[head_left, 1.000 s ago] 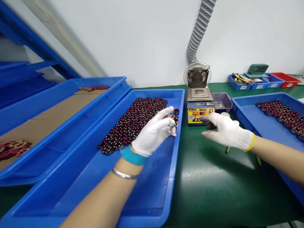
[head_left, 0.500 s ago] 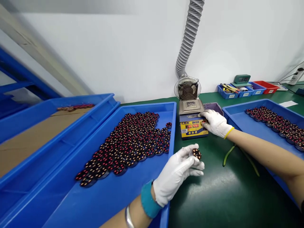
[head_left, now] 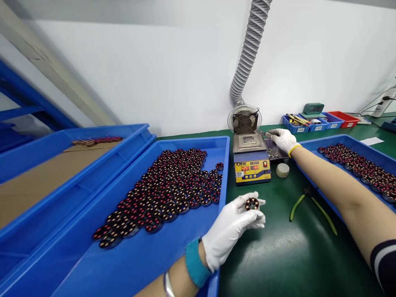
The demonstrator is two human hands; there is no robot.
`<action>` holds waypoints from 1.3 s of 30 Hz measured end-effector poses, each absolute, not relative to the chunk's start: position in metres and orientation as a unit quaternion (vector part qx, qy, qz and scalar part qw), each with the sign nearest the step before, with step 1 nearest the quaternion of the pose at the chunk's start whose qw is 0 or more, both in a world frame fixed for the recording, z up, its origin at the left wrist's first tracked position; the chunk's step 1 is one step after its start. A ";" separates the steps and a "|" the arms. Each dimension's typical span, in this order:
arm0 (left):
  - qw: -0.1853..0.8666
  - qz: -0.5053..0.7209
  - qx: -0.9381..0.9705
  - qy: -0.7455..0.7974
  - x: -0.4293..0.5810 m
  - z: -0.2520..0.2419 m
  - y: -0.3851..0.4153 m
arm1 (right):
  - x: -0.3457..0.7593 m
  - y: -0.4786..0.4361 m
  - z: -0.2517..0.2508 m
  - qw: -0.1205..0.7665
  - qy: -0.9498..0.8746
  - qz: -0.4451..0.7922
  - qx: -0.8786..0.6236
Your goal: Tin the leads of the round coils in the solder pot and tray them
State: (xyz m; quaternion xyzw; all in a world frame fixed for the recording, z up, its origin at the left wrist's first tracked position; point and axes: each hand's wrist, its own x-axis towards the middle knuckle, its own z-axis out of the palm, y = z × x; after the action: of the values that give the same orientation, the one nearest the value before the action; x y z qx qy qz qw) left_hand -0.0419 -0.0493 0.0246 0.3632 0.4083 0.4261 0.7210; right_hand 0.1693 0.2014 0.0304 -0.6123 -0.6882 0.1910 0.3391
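My left hand (head_left: 236, 229), in a white glove with a teal wristband, grips a small round black coil core (head_left: 251, 204) with copper windings between thumb and fingers, above the green bench. My right hand (head_left: 282, 140), in a white glove with a yellow cuff, is closed around a thin flat metal tool (head_left: 265, 134) whose exact kind I cannot make out. The tool's tip is by the right edge of the yellow solder pot (head_left: 252, 170), whose square top (head_left: 248, 140) looks grey and metallic. A dark bin (head_left: 275, 153) with shiny bits lies beneath that hand.
On the left, a blue tray (head_left: 185, 247) carries many similar cores (head_left: 167, 185); another blue tray (head_left: 309, 145) stands right. Green-handled pliers (head_left: 297, 207) and a round pale tin (head_left: 282, 170) lie on the bench. A grey duct (head_left: 247, 53) comes down behind the pot.
My right hand has moved from the solder pot's front panel up and back to its right side, uncovering the tin and bin. The left hand has turned the core slightly.
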 end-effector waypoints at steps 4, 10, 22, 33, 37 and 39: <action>0.725 0.398 0.367 0.425 -0.042 0.025 -0.050 | 0.165 0.210 0.037 0.309 -0.692 0.193 -0.623; 0.722 0.379 0.365 0.450 -0.039 0.029 -0.051 | 0.166 0.199 0.036 0.280 -0.720 0.186 -0.608; 0.720 0.366 0.374 0.456 -0.037 0.029 -0.049 | 0.153 0.217 0.035 0.294 -0.706 0.185 -0.617; 0.732 0.365 0.371 0.440 -0.038 0.025 -0.049 | 0.152 0.227 0.036 0.288 -0.702 0.181 -0.625; 0.731 0.366 0.376 0.436 -0.037 0.025 -0.049 | 0.140 0.228 0.036 0.282 -0.714 0.174 -0.617; 0.733 0.365 0.376 0.435 -0.037 0.025 -0.048 | 0.141 0.224 0.037 0.274 -0.721 0.170 -0.613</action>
State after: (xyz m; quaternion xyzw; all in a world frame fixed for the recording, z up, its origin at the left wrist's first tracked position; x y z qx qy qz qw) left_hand -0.0373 -0.0484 0.0247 0.3756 0.4349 0.3646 0.7327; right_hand 0.1412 0.2245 0.0371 -0.6131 -0.7210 0.1701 0.2744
